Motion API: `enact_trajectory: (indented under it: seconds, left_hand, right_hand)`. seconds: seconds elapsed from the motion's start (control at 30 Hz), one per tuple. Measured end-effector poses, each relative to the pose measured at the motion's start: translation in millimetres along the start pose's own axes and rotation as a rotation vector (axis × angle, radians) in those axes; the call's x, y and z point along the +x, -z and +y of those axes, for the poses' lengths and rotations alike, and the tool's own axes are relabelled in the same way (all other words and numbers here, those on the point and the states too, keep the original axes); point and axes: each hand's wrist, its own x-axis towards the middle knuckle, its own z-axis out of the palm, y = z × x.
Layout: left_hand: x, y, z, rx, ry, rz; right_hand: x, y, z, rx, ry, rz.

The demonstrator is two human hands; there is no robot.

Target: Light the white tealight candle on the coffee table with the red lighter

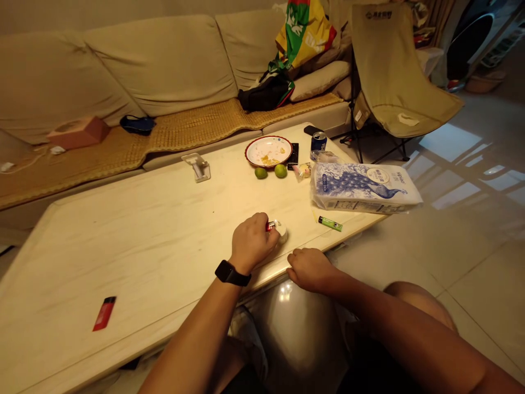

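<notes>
Two hands at the tabletop [123, 246] edge: left hand [251, 242] has fingers [257, 221] wrapped around a red lighter [270, 226], touching a small white object [281, 232]; right hand [310, 269] rests empty nearby, fingers [296, 260] loosely spread.

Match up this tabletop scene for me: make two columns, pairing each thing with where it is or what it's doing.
Things:
1. left hand
2. right hand
3. red lighter
4. white plate

Places and states:
A. just behind two green limes
B. gripping a small red object
C. lying apart from everything else on the table
D. resting at the table's near edge

Pairs: 1-B, 2-D, 3-C, 4-A
</notes>
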Motion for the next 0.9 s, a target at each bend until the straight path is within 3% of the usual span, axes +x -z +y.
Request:
enact_trajectory:
  seconds: [0.43,0.7,0.9]
  left_hand:
    - [0,0.3,1,-0.051,-0.016,0.019]
    - [-5,7.6,-12,-0.133,0.047,0.147]
    - [-11,11.4,-23,-0.171,0.080,0.161]
  right_hand:
    - [0,0,0,0.007,-0.006,-0.017]
    - [1,-3,1,0.022,-0.005,-0.004]
    - [2,-4,2,0.025,-0.022,-0.020]
